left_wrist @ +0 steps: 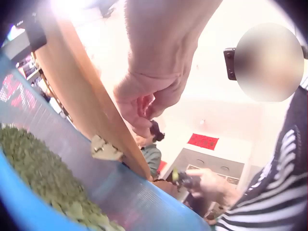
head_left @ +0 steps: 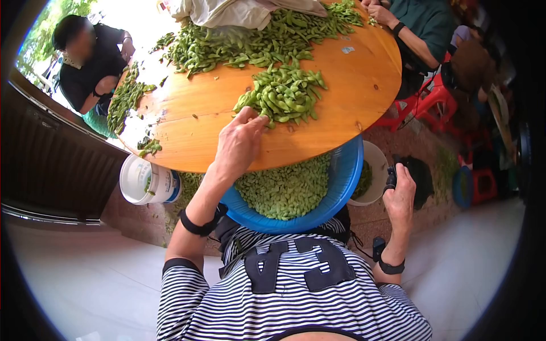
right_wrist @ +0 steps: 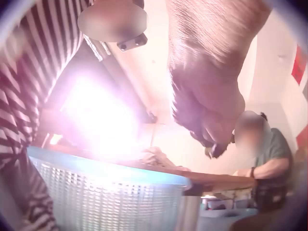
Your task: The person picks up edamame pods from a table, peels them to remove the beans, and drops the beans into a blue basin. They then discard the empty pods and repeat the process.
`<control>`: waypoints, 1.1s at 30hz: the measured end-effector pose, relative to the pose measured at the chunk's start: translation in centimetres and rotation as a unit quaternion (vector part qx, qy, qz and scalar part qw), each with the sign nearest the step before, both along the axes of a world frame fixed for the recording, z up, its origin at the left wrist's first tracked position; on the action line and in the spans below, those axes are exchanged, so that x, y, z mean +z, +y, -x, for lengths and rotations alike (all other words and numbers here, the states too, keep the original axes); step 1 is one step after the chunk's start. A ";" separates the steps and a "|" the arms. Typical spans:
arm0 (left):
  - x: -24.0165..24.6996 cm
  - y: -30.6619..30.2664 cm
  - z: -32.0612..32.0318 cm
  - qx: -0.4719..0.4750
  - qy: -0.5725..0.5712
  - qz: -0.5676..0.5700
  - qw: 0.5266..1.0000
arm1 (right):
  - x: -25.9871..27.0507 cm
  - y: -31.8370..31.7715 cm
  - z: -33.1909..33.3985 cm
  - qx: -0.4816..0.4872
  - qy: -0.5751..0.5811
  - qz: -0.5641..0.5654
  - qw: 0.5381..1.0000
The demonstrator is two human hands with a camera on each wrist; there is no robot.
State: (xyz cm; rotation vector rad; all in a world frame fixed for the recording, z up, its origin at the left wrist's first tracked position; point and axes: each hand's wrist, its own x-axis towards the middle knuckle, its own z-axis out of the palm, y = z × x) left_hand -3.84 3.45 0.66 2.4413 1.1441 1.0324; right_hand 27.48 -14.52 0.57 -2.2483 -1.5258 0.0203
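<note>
At the near edge of a small heap of edamame pods (head_left: 287, 94) on the wooden table, my left hand (head_left: 242, 139) pinches at a pod with curled fingertips. Its thumb and fingers come together in the left wrist view, where the pod is hidden. My right hand (head_left: 400, 196) is held out to the right, beyond the table edge. Black coverings (head_left: 391, 178) show on its fingers, and a small green pod piece (left_wrist: 175, 174) sits at the fingertips. Below the table edge, a blue basket (head_left: 354, 170) on my lap holds many shelled green beans (head_left: 284, 190).
A larger pile of pods (head_left: 244, 45) lies farther back under a pale cloth (head_left: 239, 12). White buckets (head_left: 135, 181) stand left and right of the basket. One person (head_left: 85, 68) sits at the left; another (head_left: 424, 34) works at the right. Red stools (head_left: 438, 102) stand behind.
</note>
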 end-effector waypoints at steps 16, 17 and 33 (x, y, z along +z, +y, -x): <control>0.3 -4.5 -2.3 -0.042 -0.277 0.387 0.879 | 1.2 5.3 10.1 0.270 0.407 -0.067 0.870; 0.4 -5.1 -2.6 -0.067 -0.326 0.474 0.815 | 1.2 5.3 10.4 0.265 0.451 -0.059 0.850; -0.9 -7.1 -3.9 -0.100 -0.385 0.496 0.772 | -0.3 4.7 9.6 0.274 0.470 -0.050 0.838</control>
